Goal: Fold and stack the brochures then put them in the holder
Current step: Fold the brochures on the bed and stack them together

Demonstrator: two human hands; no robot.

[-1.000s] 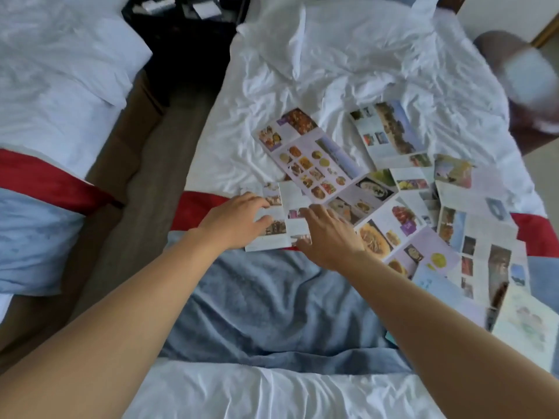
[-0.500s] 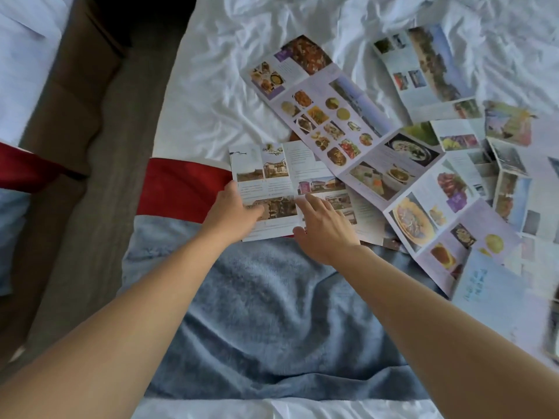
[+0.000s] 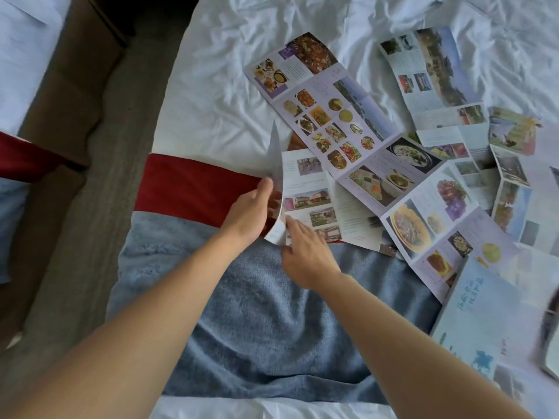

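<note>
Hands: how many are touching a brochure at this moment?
2. The left hand lifts the left panel of the house-photo brochure at the bed's red band; the right hand presses the same brochure flat just beside it.

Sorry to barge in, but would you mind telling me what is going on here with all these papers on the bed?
A person is folding brochures on a bed. The left hand grips the left panel of a house-photo brochure and lifts it, while the right hand presses the page flat. Other brochures, including a long food brochure, lie unfolded to the right. No holder is in view.
</note>
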